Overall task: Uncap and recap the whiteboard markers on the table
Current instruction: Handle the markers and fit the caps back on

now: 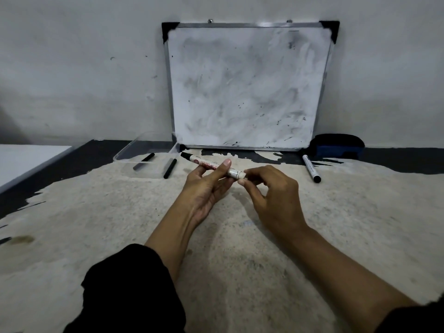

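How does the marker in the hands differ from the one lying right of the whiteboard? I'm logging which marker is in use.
The held marker is off the table, gripped by the left hand with the right hand at its end; the lying marker rests untouched. The held marker's cap points away, the lying marker's points nearer. Both have white barrels and black caps.

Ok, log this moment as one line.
left hand: holds marker barrel | right hand: pinches its near end | cap: on far end | three other markers: on table

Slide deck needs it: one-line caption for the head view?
Left hand and right hand hold a capped marker before a smudged whiteboard.
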